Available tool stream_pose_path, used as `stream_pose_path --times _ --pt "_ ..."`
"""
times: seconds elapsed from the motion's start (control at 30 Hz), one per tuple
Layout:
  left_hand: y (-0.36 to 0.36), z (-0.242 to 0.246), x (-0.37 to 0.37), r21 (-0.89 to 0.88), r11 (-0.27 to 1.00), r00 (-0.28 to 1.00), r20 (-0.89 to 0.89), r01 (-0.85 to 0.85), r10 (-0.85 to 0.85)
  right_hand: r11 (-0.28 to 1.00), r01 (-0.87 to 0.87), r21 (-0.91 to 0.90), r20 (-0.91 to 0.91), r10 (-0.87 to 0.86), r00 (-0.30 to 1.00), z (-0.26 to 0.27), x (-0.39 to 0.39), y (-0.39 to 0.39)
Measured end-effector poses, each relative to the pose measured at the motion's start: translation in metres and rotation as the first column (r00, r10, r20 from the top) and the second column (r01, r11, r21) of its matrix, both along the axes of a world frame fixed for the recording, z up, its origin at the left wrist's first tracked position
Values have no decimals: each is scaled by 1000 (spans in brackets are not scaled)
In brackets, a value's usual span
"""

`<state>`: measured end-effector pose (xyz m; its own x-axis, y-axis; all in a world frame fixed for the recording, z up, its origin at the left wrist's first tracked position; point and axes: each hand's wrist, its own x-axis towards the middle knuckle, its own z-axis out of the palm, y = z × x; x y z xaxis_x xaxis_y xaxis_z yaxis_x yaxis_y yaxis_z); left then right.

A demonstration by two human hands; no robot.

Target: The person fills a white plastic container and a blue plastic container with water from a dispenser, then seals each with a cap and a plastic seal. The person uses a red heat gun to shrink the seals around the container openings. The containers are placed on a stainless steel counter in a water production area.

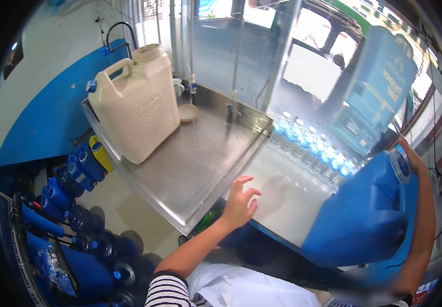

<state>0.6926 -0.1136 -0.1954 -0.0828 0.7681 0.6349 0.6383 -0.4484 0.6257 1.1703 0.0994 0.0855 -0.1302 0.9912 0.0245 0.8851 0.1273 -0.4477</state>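
Note:
My left hand (pixel 241 205) hovers near the right rim of the stainless-steel sink (pixel 190 169), fingers apart and curled, with nothing in it. At the right, my right hand (pixel 413 155) lies against the neck of a large blue plastic jug (pixel 359 218). Whether its fingers grip the neck is hidden. The jug stands tilted in view at the right end of the metal counter (pixel 278 195). In the sink's left part stands a beige plastic jug (pixel 140 103), its wide mouth uncovered and a small blue cap on its spout. A round beige lid (pixel 188 113) rests behind it.
Several filled water bottles (pixel 313 144) line the counter's back edge by the glass. Thin taps (pixel 230 111) hang over the sink, and a white mug (pixel 178 87) sits behind the beige jug. Blue jugs and round bottles (pixel 108 245) crowd the floor at left.

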Motion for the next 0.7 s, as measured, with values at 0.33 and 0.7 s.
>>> stream_pose_path --times 0.33,0.7 --pt "165 -73 -223 -478 826 928 -346 -299 136 762 -631 -145 246 646 723 -106 -411 23" --pt "287 -113 -318 -586 750 881 -473 -308 -8 935 -309 174 407 217 887 -261 -574 111"
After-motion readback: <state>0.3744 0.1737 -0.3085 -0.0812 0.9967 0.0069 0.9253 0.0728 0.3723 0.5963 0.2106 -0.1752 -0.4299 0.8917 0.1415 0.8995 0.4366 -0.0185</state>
